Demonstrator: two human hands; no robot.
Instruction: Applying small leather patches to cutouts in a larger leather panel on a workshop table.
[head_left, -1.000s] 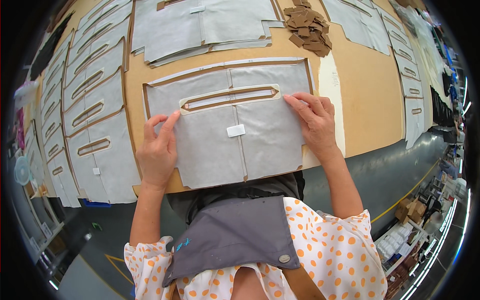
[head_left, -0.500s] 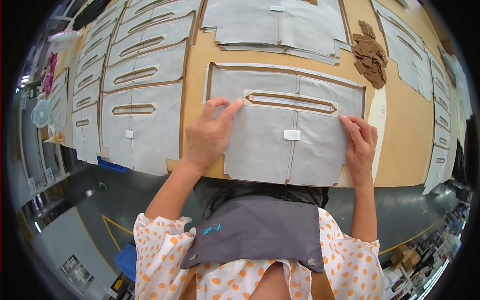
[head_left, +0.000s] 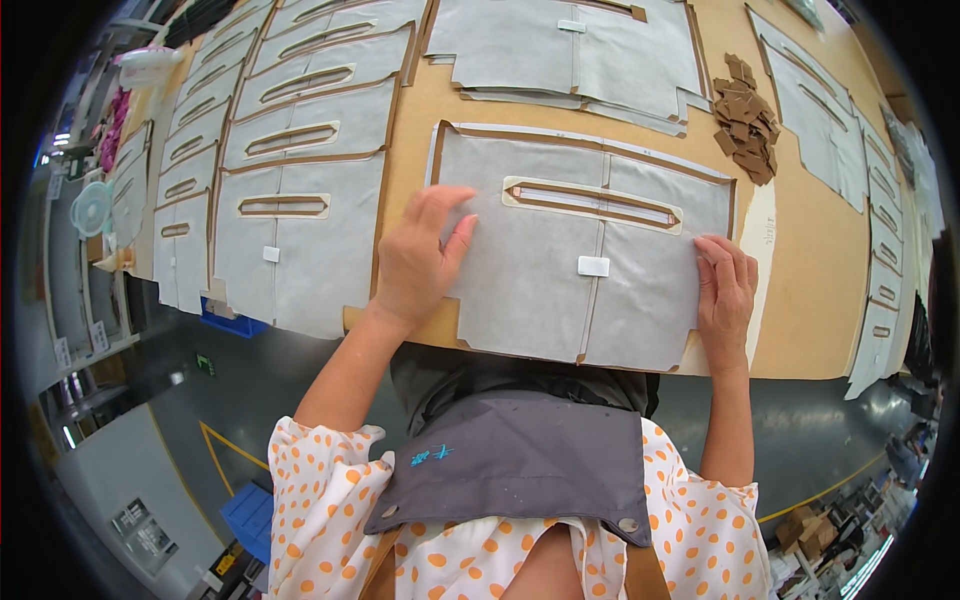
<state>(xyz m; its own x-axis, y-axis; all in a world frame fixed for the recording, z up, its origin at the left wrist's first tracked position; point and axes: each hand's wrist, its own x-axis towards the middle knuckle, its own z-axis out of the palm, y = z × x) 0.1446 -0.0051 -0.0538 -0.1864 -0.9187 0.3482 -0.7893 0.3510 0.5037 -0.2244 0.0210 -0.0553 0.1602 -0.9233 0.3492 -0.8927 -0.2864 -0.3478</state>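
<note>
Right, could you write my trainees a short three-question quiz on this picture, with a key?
1. True or false: on the central grey panel, the small white tag lies nearer the person than the long slot.
2. The pile of small pieces beyond the panel's far right corner is: A blue, B brown, C white.
3. Short answer: which of the person's hands is nearer that pile?

Key: 1 true; 2 B; 3 the right hand.

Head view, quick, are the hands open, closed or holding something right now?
Left hand: open, holding nothing, at the left side of the gray panel.
Right hand: curled at the panel's right side; whether it grips cannot be told.
</note>
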